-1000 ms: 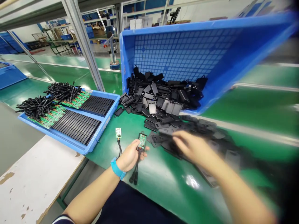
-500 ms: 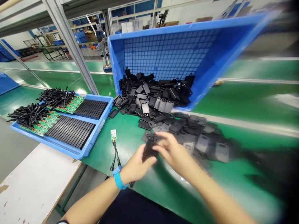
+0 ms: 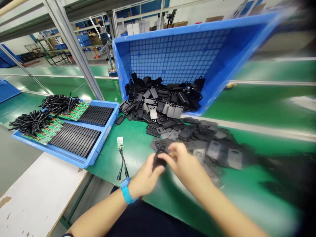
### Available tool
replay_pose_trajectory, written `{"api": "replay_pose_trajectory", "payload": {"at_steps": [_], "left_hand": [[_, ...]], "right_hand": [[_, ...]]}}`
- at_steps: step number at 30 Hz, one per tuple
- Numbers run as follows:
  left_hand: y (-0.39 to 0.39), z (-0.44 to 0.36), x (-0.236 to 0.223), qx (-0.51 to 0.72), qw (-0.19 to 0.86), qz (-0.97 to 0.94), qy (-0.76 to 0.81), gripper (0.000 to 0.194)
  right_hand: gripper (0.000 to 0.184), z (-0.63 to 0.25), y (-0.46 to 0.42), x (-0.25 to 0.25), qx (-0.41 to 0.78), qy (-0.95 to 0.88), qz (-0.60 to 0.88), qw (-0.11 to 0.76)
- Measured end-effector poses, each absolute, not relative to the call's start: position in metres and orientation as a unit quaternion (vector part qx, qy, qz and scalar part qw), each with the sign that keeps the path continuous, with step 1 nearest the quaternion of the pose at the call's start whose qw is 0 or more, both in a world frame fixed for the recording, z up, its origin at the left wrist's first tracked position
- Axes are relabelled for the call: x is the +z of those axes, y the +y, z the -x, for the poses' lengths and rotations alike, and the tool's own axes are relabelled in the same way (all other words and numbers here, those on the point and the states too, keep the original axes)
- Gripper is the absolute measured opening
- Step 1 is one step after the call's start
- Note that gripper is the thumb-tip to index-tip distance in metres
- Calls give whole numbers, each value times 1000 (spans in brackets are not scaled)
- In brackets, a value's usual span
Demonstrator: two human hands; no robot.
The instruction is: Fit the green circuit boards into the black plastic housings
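Observation:
Between my two hands is a small black plastic case [image 3: 159, 160]. My left hand [image 3: 145, 177], with a blue band at the wrist, is closed around its lower left side. The fingers of my right hand [image 3: 181, 161] pinch its upper right end, and they partly hide it. Left of my hands a small green circuit board [image 3: 120, 142] lies on the green bench, its two black cable leads [image 3: 122, 166] trailing toward my left wrist. Just beyond my hands spreads a pile of flat black covers [image 3: 187, 131], blurred toward the right.
A big blue crate [image 3: 172, 56] lies tipped on its side, with black case shells [image 3: 153, 98] spilling out. At left a blue tray [image 3: 105, 138] holds rows of black cases and wired boards. A white board [image 3: 39, 194] adjoins the bench, and a metal post [image 3: 74, 49] rises behind the tray.
Both hands stay on the black case, which has tilted slightly. My right hand has shifted a little, its fingers curling closer over the case's upper end. The board and tray are where they were.

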State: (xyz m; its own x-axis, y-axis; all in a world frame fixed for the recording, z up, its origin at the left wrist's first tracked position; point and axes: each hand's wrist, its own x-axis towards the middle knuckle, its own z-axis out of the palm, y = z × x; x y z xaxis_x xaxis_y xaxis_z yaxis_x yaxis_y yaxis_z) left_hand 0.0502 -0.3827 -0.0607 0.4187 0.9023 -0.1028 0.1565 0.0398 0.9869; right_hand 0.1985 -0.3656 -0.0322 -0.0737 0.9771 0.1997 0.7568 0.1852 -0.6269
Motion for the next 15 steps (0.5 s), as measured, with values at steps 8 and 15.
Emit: {"api": "replay_pose_trajectory", "payload": {"at_steps": [8, 15], "left_hand": [[-386, -48, -63, 352, 566, -618, 418, 54], [-390, -59, -79, 316, 609, -608, 398, 61]], "right_hand": [[31, -204, -375, -46, 452, -597, 552, 367], [26, -200, -391, -73, 625, -351, 475, 510]]}}
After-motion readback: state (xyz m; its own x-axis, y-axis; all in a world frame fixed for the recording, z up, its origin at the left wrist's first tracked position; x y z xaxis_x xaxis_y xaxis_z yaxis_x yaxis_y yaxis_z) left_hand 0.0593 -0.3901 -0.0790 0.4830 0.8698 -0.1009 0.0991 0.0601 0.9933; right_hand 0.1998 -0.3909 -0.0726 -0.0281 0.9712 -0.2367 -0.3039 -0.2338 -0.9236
